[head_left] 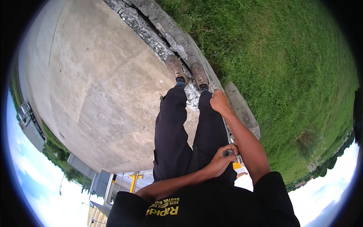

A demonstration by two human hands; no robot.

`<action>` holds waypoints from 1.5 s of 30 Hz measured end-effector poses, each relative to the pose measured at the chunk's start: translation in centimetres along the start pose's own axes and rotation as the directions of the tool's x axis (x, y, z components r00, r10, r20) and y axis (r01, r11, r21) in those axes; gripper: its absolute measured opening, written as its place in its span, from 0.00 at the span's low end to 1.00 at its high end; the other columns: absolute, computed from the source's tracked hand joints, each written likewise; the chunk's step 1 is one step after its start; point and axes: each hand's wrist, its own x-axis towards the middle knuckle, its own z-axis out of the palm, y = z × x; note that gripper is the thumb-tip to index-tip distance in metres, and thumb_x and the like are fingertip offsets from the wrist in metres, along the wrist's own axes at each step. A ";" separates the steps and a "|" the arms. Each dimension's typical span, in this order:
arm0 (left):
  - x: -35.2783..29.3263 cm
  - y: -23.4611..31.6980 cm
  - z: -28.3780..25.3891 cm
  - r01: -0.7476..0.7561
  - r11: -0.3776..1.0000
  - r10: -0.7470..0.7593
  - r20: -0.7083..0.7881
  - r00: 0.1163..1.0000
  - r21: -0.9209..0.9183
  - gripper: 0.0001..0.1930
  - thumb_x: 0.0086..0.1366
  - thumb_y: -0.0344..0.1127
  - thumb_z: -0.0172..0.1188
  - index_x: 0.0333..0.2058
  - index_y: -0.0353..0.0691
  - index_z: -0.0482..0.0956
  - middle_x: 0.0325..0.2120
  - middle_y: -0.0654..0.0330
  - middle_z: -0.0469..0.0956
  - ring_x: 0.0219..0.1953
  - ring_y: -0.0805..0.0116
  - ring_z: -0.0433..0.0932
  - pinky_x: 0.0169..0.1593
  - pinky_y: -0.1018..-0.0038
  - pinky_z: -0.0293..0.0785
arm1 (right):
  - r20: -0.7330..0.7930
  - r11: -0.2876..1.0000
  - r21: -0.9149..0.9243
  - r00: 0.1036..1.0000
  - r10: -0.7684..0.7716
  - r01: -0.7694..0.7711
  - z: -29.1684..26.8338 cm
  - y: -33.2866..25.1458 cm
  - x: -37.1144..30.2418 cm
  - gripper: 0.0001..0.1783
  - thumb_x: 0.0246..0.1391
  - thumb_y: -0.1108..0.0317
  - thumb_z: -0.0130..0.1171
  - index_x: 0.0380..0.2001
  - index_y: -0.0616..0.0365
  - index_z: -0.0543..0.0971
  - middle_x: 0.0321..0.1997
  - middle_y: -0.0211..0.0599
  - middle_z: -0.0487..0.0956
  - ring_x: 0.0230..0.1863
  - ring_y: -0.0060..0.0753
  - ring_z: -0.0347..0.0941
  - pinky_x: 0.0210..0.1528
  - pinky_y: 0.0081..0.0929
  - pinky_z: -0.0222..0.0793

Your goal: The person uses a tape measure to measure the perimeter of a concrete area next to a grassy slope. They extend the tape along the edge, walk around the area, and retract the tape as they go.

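The cylindrical bar (227,153) is located in front of the person's right thigh, with its round, dark grey end facing up. The left hand (220,164) grasps this bar, fingers wrapped around it near the visible end; the remaining length is largely hidden. The left forearm crosses the front of the body to this position.

The right hand (219,101) is positioned at the outer side of the right knee, fingers clenched. Whether it encloses an object cannot be told from this angle. The right forearm passes just beside the bar.

The dark trousers (170,132) and black shirt (227,204) form the background of both hands. The brown left shoe (174,67) and brown right shoe (199,74) stand at a rough, broken concrete strip (141,32).

A concrete slab (102,75) extends to the left. Green grass (280,56) covers the right side, bordered by a concrete block (242,108). At the far left, a truck (25,113) is visible; a yellow post (134,182) stands at the lower left.
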 end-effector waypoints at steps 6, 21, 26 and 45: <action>-2.2 0.5 0.4 0.119 0.967 -0.141 0.085 0.986 0.225 0.06 0.61 0.23 0.59 0.36 0.40 0.74 0.42 0.60 0.78 0.46 0.73 0.75 0.49 0.72 0.71 | 0.121 0.891 0.335 0.952 0.281 -0.306 1.3 5.6 -4.0 0.13 0.66 0.69 0.53 0.45 0.68 0.80 0.28 0.45 0.79 0.25 0.42 0.76 0.27 0.39 0.72; -9.0 6.8 6.8 0.086 0.138 -0.161 -0.064 0.985 0.987 0.21 0.69 0.51 0.63 0.50 0.46 0.69 0.30 0.42 0.82 0.34 0.44 0.87 0.33 0.52 0.83 | 0.547 0.087 0.837 0.824 -0.147 -0.540 -7.1 -9.6 -8.7 0.15 0.75 0.67 0.47 0.57 0.60 0.74 0.20 0.15 0.55 0.17 0.08 0.45 0.15 0.13 0.39; -6.8 6.8 6.4 0.022 0.146 -0.059 -0.013 0.998 0.989 0.20 0.69 0.52 0.63 0.50 0.47 0.69 0.30 0.46 0.83 0.34 0.44 0.87 0.34 0.51 0.82 | 0.499 0.015 0.865 0.859 -0.110 -0.501 -6.2 -6.4 -6.7 0.14 0.75 0.67 0.46 0.56 0.60 0.75 0.20 0.15 0.55 0.17 0.08 0.46 0.15 0.12 0.38; 10.8 15.2 2.3 0.005 0.124 0.207 -0.031 0.978 0.992 0.27 0.69 0.53 0.64 0.50 0.31 0.80 0.24 0.41 0.83 0.32 0.39 0.85 0.39 0.54 0.81 | 0.627 0.132 0.776 0.778 -0.051 -0.617 -2.0 -2.6 14.5 0.14 0.74 0.71 0.46 0.56 0.70 0.70 0.24 0.21 0.59 0.19 0.11 0.52 0.16 0.13 0.46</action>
